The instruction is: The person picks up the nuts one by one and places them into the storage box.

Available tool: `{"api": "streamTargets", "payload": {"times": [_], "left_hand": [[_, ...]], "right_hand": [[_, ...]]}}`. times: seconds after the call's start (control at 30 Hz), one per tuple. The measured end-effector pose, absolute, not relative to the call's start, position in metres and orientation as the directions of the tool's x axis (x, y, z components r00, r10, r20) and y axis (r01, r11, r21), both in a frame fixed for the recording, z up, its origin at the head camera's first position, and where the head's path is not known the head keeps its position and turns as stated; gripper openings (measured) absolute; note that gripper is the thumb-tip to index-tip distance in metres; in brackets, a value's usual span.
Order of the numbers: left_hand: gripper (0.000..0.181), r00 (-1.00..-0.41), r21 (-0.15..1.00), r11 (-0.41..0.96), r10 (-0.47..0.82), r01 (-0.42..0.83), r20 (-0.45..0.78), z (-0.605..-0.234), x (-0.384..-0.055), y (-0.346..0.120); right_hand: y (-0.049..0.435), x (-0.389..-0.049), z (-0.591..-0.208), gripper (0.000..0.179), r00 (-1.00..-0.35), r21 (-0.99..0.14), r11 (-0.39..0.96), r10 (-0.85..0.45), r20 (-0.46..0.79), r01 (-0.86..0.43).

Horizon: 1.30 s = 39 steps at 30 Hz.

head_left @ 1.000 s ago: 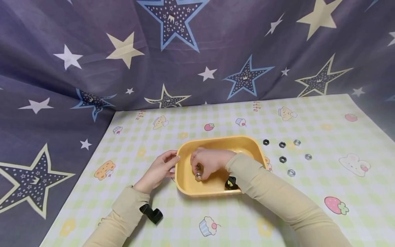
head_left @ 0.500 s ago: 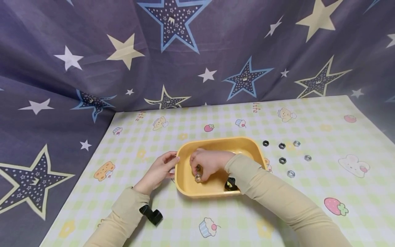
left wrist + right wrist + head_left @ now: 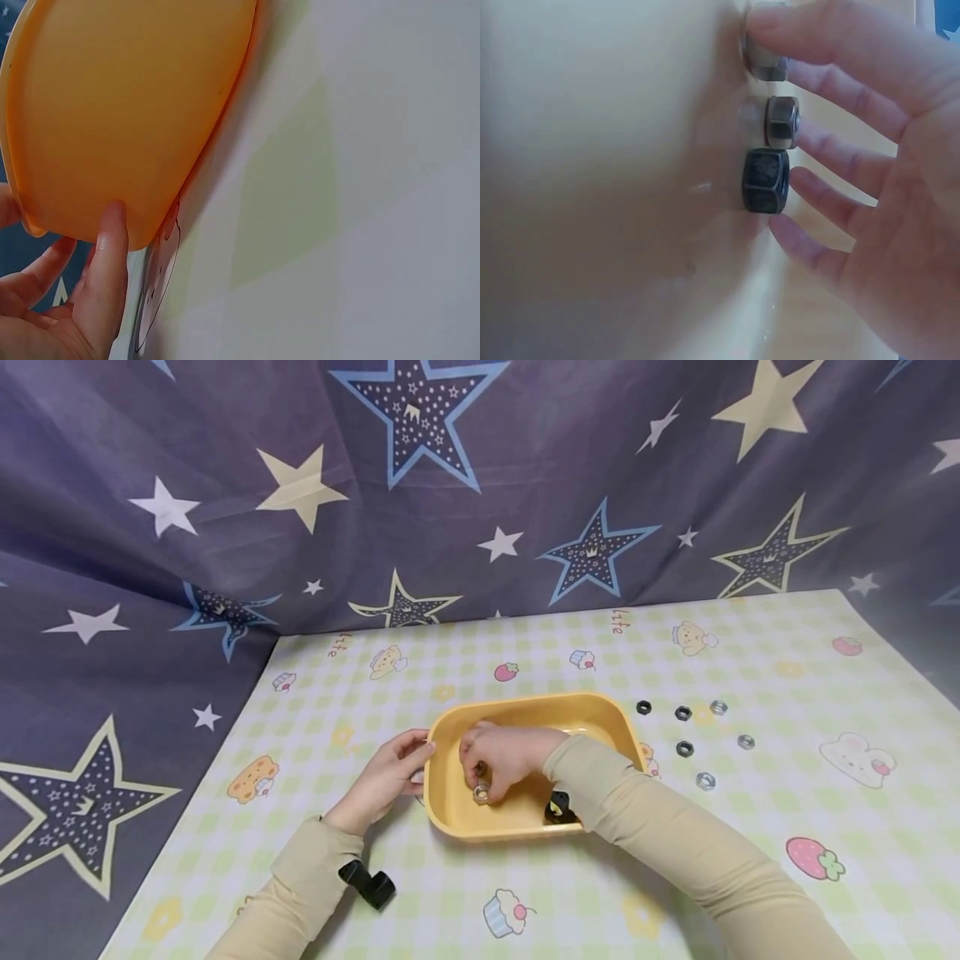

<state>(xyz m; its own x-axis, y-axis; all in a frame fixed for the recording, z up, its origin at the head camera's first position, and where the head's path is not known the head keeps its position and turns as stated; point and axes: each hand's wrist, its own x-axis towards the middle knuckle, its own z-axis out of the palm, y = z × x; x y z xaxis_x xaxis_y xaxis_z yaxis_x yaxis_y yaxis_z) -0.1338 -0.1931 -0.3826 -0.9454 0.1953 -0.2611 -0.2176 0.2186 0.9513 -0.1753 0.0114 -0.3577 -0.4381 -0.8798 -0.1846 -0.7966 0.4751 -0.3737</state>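
Observation:
A yellow plastic box [image 3: 525, 700] sits on the table in the head view. My left hand [image 3: 382, 777] holds its left end, fingertips at the rim; in the left wrist view the thumb [image 3: 112, 240] lies against the outer wall. Inside the box, my right hand [image 3: 510, 756] reaches down, pinching a silver hex nut [image 3: 481, 792] near the left end. Up close in the right wrist view, the thumb covers part of that silver hex nut [image 3: 768, 67]. A smaller nut [image 3: 782, 122] and a black nut [image 3: 766, 181] stand in line below it, near the other fingertips.
Right of the box, several loose nuts lie on the checkered tablecloth [image 3: 420, 910], among them a black nut [image 3: 684, 748] and a silver nut [image 3: 705, 781]. A black wrist camera [image 3: 367, 883] hangs by the left sleeve. Behind the table hangs a star-patterned curtain [image 3: 480, 510].
The head view has shifted very slightly. Both hands, the box and the nuts keep their places.

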Motion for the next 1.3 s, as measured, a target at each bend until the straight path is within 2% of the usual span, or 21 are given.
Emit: {"api": "streamTargets", "payload": {"times": [0.47, 0.87, 1.03, 1.3], "left_hand": [[0.040, -0.942, 0.952, 0.202, 0.197, -0.231, -0.271, -0.384, -0.134, -0.194], [0.039, -0.948, 0.952, 0.209, 0.183, -0.223, -0.262, -0.384, -0.132, -0.194], [0.039, -0.947, 0.952, 0.204, 0.182, -0.227, -0.264, -0.384, -0.132, -0.194], [0.040, -0.946, 0.953, 0.202, 0.187, -0.228, -0.266, -0.384, -0.133, -0.194]], "right_hand": [[0.011, -0.174, -0.357, 0.018, -0.450, -0.399, 0.483, -0.875, -0.180, -0.779], [0.012, -0.175, -0.355, 0.019, -0.440, -0.479, 0.447, -0.888, -0.135, -0.756], [0.013, -0.175, -0.351, 0.022, -0.462, -0.489, 0.465, -0.876, -0.135, -0.738], [0.019, -0.175, -0.342, 0.044, -0.555, -0.533, 0.600, -0.788, -0.266, -0.597]]}}
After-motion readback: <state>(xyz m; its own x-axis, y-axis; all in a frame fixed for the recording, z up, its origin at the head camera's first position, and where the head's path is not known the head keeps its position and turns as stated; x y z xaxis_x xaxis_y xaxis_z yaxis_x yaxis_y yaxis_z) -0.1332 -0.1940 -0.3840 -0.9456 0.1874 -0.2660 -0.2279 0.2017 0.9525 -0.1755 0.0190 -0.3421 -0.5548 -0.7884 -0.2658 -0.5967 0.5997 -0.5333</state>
